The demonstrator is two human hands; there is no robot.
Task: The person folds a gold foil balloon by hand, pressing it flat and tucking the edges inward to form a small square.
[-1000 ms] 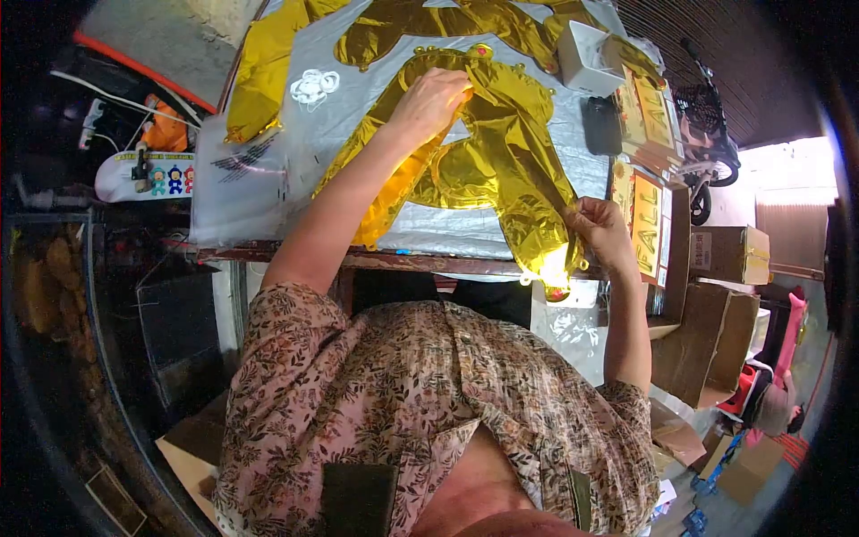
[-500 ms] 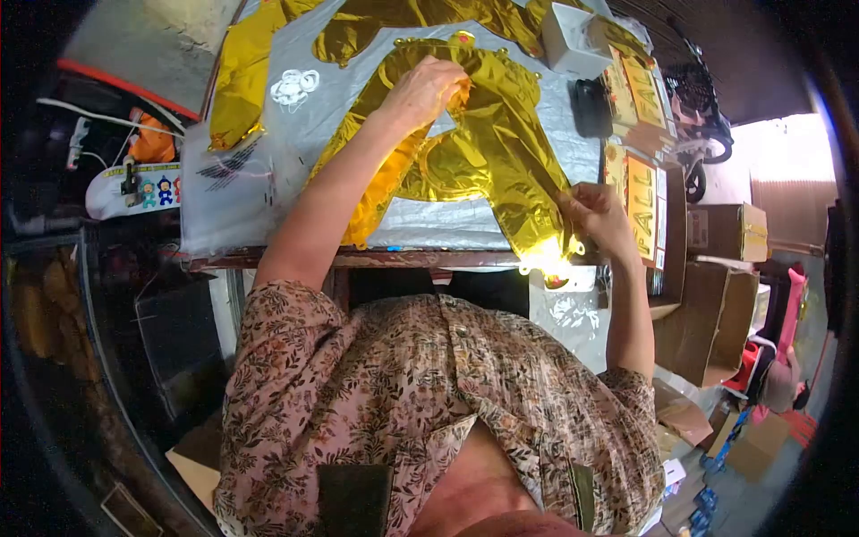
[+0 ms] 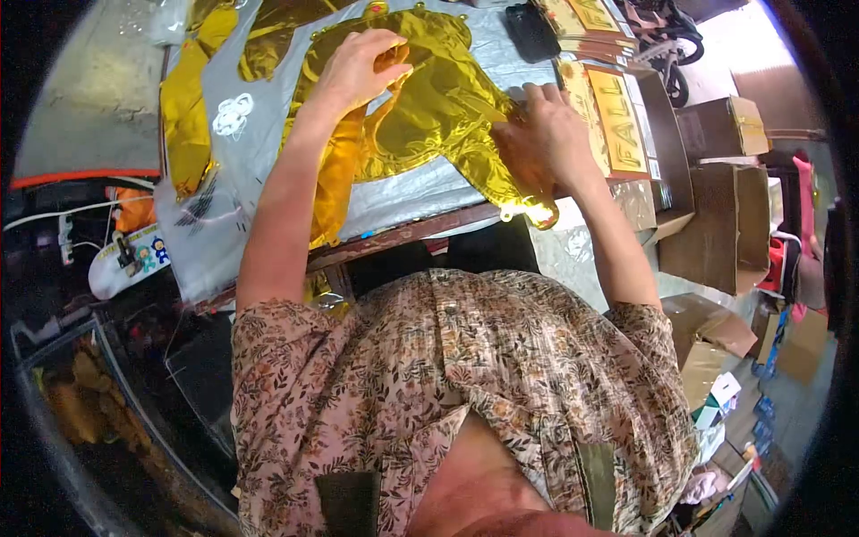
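Head cam, only view.

Gold foil balloon (image 3: 429,116) lies deflated on the silver sheet (image 3: 403,195) over the table (image 3: 407,234). It sits at the near side, w/ its lower tip hanging just past the table edge.

L hand (image 3: 356,67) is on the balloon's upper part, fingers curled. Looks like thumb + fingers nip a fold of foil, i.e. closed on it, light pinch.

R hand (image 3: 541,134) is palm-down, fingers spread on the lower-right limb. No grasp, just pressing flat.

Progress (my read): flattening/smoothing the balloon, approx mid-way.
- Done: air looks out, centre section lies mostly flat on the sheet.
- Left: creases + raised fold under L hand, orange-toned flap doubled along the left side, tip over the edge not laid flat.

Around:
- more gold foil pieces (image 3: 183,107) at far left of the sheet, white coil (image 3: 233,116) just beside them
- "FALL" packs (image 3: 617,130) just right of R hand
- black item (image 3: 530,22) at top
- cardboard boxes (image 3: 716,215) off to the right, below table lvl
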